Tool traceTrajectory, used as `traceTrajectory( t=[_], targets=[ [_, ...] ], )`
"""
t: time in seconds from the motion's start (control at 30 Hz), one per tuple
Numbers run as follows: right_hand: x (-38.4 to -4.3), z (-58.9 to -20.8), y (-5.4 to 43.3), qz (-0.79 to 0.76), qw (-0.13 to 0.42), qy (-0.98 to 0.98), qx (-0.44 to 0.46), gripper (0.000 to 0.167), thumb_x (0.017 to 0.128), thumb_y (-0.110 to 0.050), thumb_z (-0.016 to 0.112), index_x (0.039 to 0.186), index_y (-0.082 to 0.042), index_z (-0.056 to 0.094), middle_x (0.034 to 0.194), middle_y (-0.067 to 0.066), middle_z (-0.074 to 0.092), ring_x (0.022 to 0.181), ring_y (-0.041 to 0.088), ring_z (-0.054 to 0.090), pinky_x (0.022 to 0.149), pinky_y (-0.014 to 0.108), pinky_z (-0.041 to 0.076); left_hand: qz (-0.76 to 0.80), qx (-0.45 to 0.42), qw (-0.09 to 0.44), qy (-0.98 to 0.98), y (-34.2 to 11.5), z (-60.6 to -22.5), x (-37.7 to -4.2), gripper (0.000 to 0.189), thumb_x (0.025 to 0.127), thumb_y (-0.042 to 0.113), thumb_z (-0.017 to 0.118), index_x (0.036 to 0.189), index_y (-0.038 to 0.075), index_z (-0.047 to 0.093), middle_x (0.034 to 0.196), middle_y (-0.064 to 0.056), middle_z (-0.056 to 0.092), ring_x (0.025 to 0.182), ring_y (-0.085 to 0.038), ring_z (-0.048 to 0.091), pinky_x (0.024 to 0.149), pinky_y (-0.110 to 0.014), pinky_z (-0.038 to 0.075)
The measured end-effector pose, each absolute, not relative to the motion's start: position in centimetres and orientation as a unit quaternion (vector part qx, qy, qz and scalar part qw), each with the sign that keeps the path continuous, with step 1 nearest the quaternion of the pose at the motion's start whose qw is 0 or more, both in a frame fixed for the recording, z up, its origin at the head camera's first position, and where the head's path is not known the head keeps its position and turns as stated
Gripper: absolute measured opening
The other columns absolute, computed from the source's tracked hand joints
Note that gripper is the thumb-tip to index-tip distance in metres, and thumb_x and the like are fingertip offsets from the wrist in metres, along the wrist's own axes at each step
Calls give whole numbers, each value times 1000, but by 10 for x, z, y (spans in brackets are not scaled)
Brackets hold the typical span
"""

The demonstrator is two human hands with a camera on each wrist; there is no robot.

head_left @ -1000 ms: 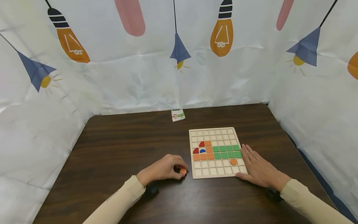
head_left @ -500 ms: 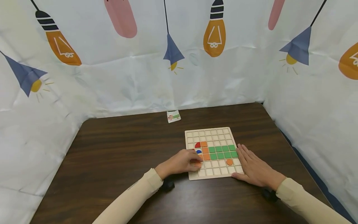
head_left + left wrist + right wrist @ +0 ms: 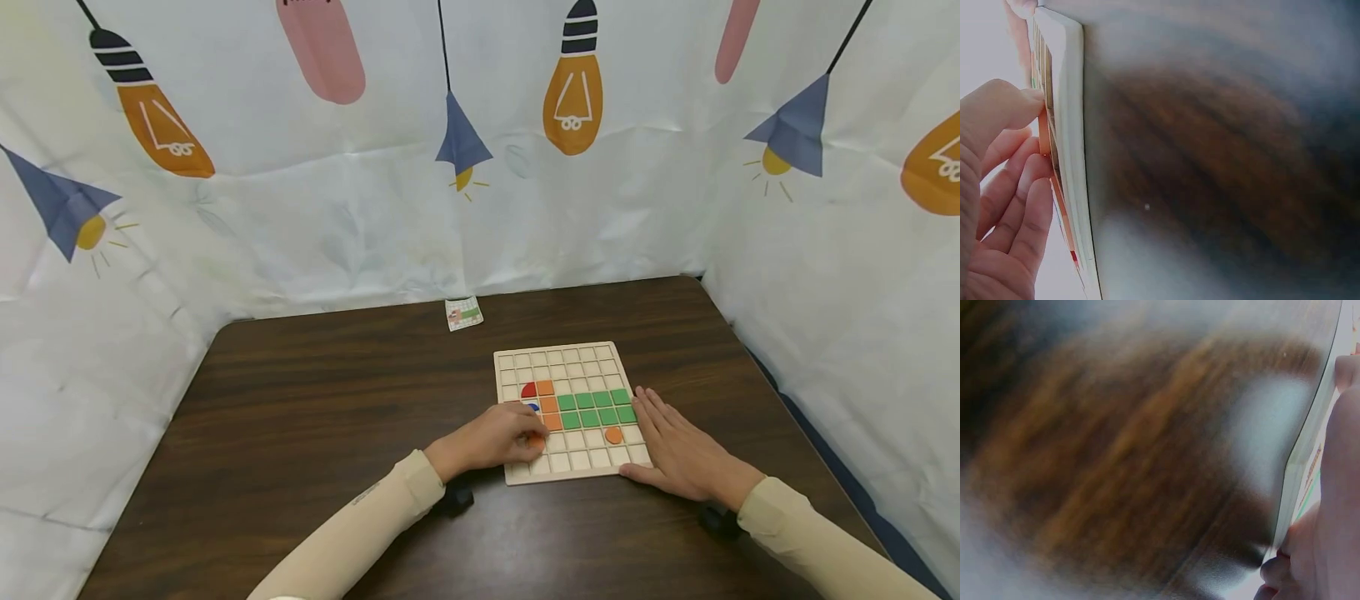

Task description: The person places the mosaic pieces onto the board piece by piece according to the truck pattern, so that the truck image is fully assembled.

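Observation:
A pale wooden grid board point(image 3: 561, 357) lies on the table, holding green square tiles point(image 3: 592, 409), orange square tiles point(image 3: 550, 405), a red quarter-round piece point(image 3: 529, 389) and a partly covered blue piece point(image 3: 533, 407). My left hand point(image 3: 491, 436) is over the board's lower left, pinching an orange round piece point(image 3: 1044, 132) between thumb and fingertips, close against the grid. It covers several cells there. Another orange round piece point(image 3: 613, 435) sits below the green rows. My right hand point(image 3: 684, 450) rests along the board's right edge, fingers straight, thumb at the near corner.
A small printed card point(image 3: 464, 314) with a coloured grid picture lies at the far edge of the dark wooden table point(image 3: 337, 392). White fabric point(image 3: 345, 225) printed with lamps and bulbs hangs behind and at the sides.
My left hand has moved right from the table onto the board with the orange round piece. My right hand has stayed at the board's edge. The head view has shifted slightly.

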State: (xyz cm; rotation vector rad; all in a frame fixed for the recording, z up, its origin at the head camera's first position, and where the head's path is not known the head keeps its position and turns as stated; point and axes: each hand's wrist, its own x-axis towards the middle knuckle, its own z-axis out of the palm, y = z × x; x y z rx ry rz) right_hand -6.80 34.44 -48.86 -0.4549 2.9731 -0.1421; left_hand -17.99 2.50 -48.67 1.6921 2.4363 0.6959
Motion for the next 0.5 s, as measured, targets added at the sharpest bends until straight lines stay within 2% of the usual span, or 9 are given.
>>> traceTrajectory(
  t=[0.1,0.3,0.5],
  targets=[
    [-72,-488,345,-46,65,985,-156,106,96,-74,48,161,7,25,170,28,22,158,46,24,122,59,36,230,549,41,802,26,-487,-180,15,93,17,73,107,15,79,105,3,75,94,-8,65,88,-19,53],
    [-75,-488,345,-50,73,983,-159,107,96,-74,49,161,7,24,170,28,22,158,46,23,122,60,36,227,546,38,806,24,-488,-178,20,91,18,77,110,13,79,108,1,75,101,-12,67,93,-23,55],
    [-74,-490,349,-48,74,984,-153,107,96,-75,48,161,7,24,170,28,22,158,46,24,122,60,36,239,527,41,815,11,-484,-178,19,95,23,74,111,15,79,105,2,74,93,-11,65,84,-20,54]
  ],
)
